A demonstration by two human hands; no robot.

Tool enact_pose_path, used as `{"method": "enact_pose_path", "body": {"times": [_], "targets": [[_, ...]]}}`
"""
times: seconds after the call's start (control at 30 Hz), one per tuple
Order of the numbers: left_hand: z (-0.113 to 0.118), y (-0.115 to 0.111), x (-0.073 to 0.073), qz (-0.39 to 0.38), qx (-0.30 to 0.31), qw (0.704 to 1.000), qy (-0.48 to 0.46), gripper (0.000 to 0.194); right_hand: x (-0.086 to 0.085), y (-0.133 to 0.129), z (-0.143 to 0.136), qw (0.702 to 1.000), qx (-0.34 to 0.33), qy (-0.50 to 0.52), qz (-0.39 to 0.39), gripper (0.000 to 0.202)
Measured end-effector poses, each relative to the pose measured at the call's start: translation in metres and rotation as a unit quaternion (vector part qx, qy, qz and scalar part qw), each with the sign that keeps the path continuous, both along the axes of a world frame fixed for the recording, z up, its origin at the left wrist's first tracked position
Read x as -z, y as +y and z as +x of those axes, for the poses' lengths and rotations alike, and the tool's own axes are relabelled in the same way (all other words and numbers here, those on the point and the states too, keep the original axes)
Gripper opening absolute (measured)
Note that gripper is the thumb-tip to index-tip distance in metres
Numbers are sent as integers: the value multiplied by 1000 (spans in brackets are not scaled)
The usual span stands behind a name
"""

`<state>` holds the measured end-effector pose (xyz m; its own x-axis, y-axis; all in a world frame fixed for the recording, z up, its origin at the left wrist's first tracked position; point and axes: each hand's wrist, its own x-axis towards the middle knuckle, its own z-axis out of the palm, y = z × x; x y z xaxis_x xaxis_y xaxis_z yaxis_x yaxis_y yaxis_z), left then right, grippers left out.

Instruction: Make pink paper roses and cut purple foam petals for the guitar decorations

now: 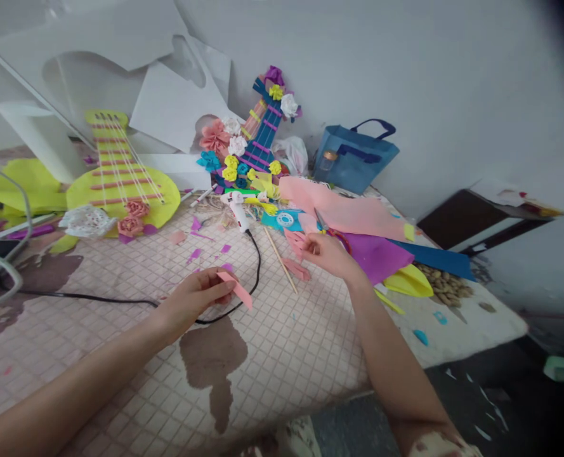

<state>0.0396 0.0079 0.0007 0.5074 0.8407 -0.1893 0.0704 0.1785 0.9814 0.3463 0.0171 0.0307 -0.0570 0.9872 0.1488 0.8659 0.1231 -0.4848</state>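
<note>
Between the thumb and fingers of my left hand [200,293] is a short pink paper strip [236,291], held above the tiled-pattern tabletop. My right hand [329,254] reaches further across, its fingertips closed on one of the pink paper strips [295,242] in a small pile. Another pink strip [297,269] lies just below those fingers. A thin wooden stick [282,261] rests between my hands. Beyond it, a white glue gun [235,209] lies with its black cord [257,257] looping behind and under my left hand.
A yellow paper guitar [120,178] leans at the left. Flower-covered blue guitar [265,136] and blue bag [355,155] stand by the wall. Pink sheet [353,209], purple sheet [377,254] and peanuts [446,285] lie right. Purple scraps [195,255] are scattered mid-table.
</note>
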Motion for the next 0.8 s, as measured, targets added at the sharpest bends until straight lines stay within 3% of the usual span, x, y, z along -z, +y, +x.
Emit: {"method": "enact_pose_path", "body": {"times": [0.17,0.27,0.47,0.6,0.67,0.73,0.8], "targets": [[0,0,0,9,5,1000,5,28,3,-11,-21,992,-30,-108,-50,20],[0,0,-1,8,5,1000,2,28,7,-11,-23,993,-31,-103,-52,22],[1,-1,-2,-7,-2,1000,-6,25,4,-2,-9,999,-25,-19,-43,18],[2,-1,-5,8,12,1000,-2,25,1,-1,-22,992,-59,89,-60,13],[3,0,-5,32,23,999,17,25,2,-4,-38,975,-88,175,-102,14],[3,2,-5,90,8,994,55,27,5,-9,-56,914,-111,345,-184,16],[3,4,-5,185,-54,976,106,36,9,-15,-71,857,-124,440,-236,18]]}}
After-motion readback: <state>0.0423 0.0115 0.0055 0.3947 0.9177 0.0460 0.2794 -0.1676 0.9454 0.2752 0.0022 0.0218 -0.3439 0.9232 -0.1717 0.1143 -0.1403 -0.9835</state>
